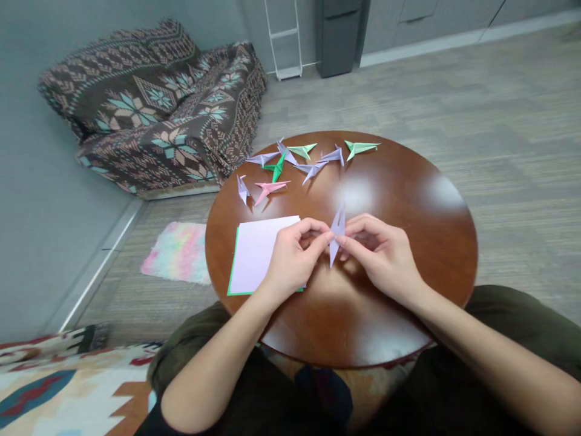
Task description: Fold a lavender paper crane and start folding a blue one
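Note:
Between my two hands is a lavender origami piece (338, 225), folded narrow, with two thin points upward and one point downward. My left hand (297, 251) pinches its left edge with thumb and index finger. On the other edge, my right hand (379, 248) pinches it the same way, its other fingers curled behind. The piece is held just above the round brown table (363, 321). Under and beside my left hand lies a stack of square paper (258, 251), lavender on top with green showing at the edges.
Several folded paper cranes stand at the table's far left, among them a pink crane (270, 189), a dark green crane (276, 167) and a light green crane (360, 148). A sofa (167, 121) with a patterned cover is beyond, and a fluffy rug (177, 252) lies on the floor.

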A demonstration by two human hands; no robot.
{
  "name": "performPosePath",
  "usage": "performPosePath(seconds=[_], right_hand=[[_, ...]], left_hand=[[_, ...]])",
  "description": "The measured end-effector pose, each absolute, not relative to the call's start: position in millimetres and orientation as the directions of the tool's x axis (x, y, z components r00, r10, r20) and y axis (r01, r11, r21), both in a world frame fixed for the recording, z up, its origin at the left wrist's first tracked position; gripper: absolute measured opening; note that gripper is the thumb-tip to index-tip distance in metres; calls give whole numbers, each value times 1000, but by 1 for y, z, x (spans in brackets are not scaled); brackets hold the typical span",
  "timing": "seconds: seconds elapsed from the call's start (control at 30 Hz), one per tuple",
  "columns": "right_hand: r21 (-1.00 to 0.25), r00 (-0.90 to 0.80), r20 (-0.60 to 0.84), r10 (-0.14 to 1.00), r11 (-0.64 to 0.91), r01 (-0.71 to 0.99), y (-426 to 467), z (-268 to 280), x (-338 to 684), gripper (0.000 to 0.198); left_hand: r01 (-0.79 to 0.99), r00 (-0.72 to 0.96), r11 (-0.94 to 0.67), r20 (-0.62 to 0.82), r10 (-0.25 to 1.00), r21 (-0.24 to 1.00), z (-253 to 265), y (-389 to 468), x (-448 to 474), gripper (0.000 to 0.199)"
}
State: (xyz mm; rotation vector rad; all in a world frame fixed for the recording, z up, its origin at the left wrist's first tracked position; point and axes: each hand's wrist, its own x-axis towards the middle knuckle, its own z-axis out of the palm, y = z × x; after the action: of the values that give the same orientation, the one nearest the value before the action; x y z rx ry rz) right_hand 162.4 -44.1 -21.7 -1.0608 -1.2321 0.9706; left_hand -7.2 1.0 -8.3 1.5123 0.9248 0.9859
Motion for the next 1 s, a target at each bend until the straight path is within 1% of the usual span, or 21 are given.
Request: performPosePath(seconds=[0.13, 0.27, 0.4, 0.5, 0.63, 0.7, 0.87, 1.0], right_hand=[[-958, 104, 279, 955, 270, 94, -47, -23, 161, 15], [-934, 97, 320, 943, 296, 200, -45, -28, 162, 13], [-908, 80, 349, 934, 317, 273, -43, -29, 165, 10], [-878, 16, 370, 929, 344, 332, -42, -26, 167, 7], [-790, -146, 425, 893, 445, 422, -42, -22, 170, 10], [-775, -190, 418, 888, 458, 437, -42, -21, 171, 13], [-807, -224, 361, 905, 424, 411, -41, -16, 176, 12], [-815, -216, 352, 911, 412, 408, -39, -11, 181, 11]], left_hand=[[179, 360, -259, 182, 915, 949, -12, -2, -7, 11], [207, 368, -317, 226, 902, 926, -17, 3, -10, 9], [253, 428, -423, 292, 855, 870, -15, 7, -13, 9], [284, 464, -475, 314, 828, 833, -11, 6, -15, 5], [269, 508, -424, 246, 825, 865, -8, 4, -17, 1], [235, 533, -365, 195, 824, 901, -8, 4, -18, 1], [151, 543, -208, 95, 835, 967, -8, 5, -18, 7], [111, 515, -136, 60, 855, 984, -10, 6, -16, 11]])
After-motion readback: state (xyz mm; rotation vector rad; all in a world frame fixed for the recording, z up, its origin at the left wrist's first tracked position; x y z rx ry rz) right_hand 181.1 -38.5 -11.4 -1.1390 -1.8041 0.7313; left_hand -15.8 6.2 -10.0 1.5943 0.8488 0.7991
